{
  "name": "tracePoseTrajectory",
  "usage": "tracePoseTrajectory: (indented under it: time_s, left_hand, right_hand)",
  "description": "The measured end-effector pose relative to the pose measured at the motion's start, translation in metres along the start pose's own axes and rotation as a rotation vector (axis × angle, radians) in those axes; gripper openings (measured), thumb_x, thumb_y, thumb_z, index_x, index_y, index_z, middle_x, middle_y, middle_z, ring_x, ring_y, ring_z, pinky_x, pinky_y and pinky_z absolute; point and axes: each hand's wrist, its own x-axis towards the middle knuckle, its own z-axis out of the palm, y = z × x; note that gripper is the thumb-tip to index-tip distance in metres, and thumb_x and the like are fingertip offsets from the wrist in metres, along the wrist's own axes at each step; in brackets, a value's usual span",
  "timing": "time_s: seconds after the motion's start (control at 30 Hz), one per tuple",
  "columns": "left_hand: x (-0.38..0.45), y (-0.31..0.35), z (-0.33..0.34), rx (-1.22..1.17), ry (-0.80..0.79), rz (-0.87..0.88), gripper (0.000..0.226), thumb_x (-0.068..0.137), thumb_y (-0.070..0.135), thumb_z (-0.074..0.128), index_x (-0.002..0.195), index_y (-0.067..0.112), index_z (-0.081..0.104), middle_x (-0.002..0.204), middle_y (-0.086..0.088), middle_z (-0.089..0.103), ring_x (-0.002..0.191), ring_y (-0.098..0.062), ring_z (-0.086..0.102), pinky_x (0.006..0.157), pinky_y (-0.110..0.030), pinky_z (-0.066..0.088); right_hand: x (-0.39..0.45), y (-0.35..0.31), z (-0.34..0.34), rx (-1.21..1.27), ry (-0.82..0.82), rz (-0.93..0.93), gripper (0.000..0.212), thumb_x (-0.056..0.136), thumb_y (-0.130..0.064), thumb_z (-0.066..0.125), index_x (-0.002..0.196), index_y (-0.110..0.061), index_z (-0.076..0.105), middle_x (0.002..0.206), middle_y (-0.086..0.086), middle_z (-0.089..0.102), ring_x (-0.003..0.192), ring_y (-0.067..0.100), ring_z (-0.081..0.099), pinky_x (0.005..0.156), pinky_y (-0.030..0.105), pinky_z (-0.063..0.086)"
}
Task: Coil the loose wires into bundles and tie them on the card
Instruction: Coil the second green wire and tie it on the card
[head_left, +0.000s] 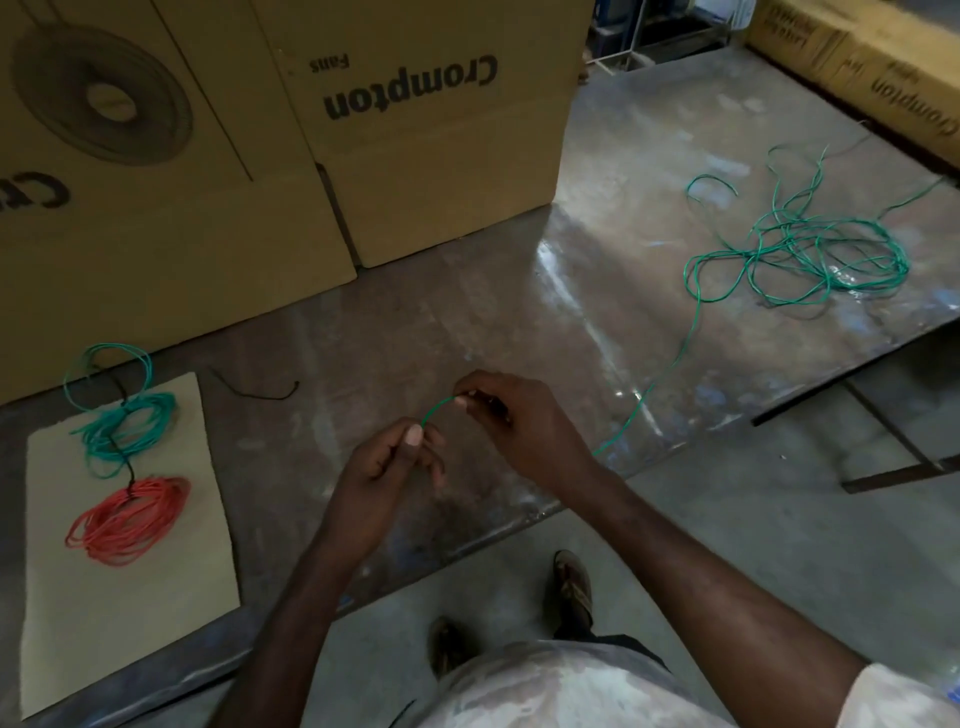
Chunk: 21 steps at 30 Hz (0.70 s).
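A person stood at a worn metal table (519, 291), seen from above, with both bare hands near the middle of its near edge. The left hand (387, 462) pinched the end of a green wire (670, 369) between thumb and fingertips, and the right hand (511, 415), just beside it to the right, pinched the same wire a little further along, so a short arc of it bridged the two hands. From the right hand the wire ran away to the far right across the table and joined a loose green tangle (800, 254) lying well apart from the hands. On the near left of the table lay a pale card (156, 571). On the card rested a red bundle (130, 519) nearest the person and a green bundle (127, 428) just beyond it, with a dark tie (122, 452) running between them; a further green loop (106, 374) reached past the card's far edge. A short dark string (254, 392) lay on the table just right of the card's far corner. Two large closed cardboard boxes (426, 135) marked Crompton stood at the far left of the table, their contents hidden. Another long box (857, 67) lay at the far right. Below the table edge the floor (727, 519) showed the person's sandalled feet (571, 587) and a pale shirt (571, 691).
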Motion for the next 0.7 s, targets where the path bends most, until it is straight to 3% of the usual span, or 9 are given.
tracePoseTrajectory:
  time_s: [0.13,0.23,0.33,0.47,0.53,0.6,0.7]
  left_hand:
    - [0.016,0.005,0.025,-0.225,-0.029,-0.124,0.031,0.113,0.024,0.044,0.116,0.013,0.072,0.069,-0.005,0.050,0.057,-0.015,0.038,0.056,-0.026,0.038]
    - [0.022,0.018,0.042,-0.391,-0.022,-0.182,0.032,0.110,0.024,0.045,0.123,0.012,0.073,0.068,-0.006,0.040,0.059,-0.016,0.026,0.054,-0.029,0.021]
    - [0.027,0.033,0.052,-0.500,-0.086,-0.189,0.033,0.110,0.018,0.045,0.132,0.010,0.070,0.074,-0.008,0.056,0.060,-0.013,0.029,0.057,-0.029,0.020]
    - [0.038,0.055,0.058,-0.718,-0.120,-0.142,0.035,0.110,0.017,0.045,0.134,0.008,0.069,0.086,-0.010,0.067,0.050,-0.006,0.027,0.051,-0.022,0.022]
    - [0.051,0.069,0.054,-0.827,-0.088,-0.067,0.037,0.111,0.021,0.044,0.138,0.008,0.065,0.096,-0.006,0.071,0.047,-0.001,0.035,0.045,-0.018,0.026]
    - [0.071,0.087,0.047,-0.894,-0.036,0.008,0.040,0.115,0.022,0.038,0.149,0.012,0.055,0.120,-0.003,0.074,0.051,-0.001,0.050,0.044,-0.013,0.038]
    - [0.105,0.113,0.037,-0.899,0.074,0.106,0.043,0.117,0.019,0.035,0.159,0.015,0.041,0.148,0.000,0.064,0.085,-0.010,0.074,0.064,-0.016,0.058]
  right_hand:
    - [0.014,0.022,-0.026,-0.016,0.069,0.020,0.009,0.099,-0.021,0.072,0.106,-0.021,0.077,0.098,-0.011,0.075,0.082,-0.003,0.063,0.076,0.011,0.045]
    - [0.021,0.036,-0.040,-0.019,0.104,0.021,0.010,0.099,-0.022,0.073,0.107,-0.022,0.079,0.102,-0.010,0.078,0.082,-0.009,0.062,0.077,0.010,0.044]
    - [0.027,0.042,-0.051,-0.010,0.105,0.012,0.011,0.100,-0.023,0.072,0.108,-0.022,0.080,0.106,-0.012,0.078,0.085,-0.017,0.061,0.077,0.006,0.042]
    - [0.034,0.043,-0.057,0.070,0.134,0.054,0.015,0.102,-0.021,0.068,0.112,-0.024,0.079,0.093,-0.033,0.070,0.078,-0.011,0.065,0.070,0.009,0.043]
    - [0.034,0.043,-0.055,0.088,0.115,0.083,0.023,0.103,-0.016,0.065,0.121,-0.025,0.077,0.082,-0.031,0.067,0.073,-0.005,0.065,0.067,0.010,0.043]
    - [0.031,0.041,-0.050,0.075,0.063,0.082,0.038,0.103,-0.008,0.059,0.135,-0.027,0.071,0.075,-0.020,0.064,0.070,-0.001,0.063,0.067,0.014,0.043]
    - [0.023,0.032,-0.037,0.059,-0.128,0.051,0.055,0.099,-0.011,0.047,0.151,-0.027,0.056,0.076,-0.016,0.061,0.068,0.001,0.059,0.074,0.023,0.052]
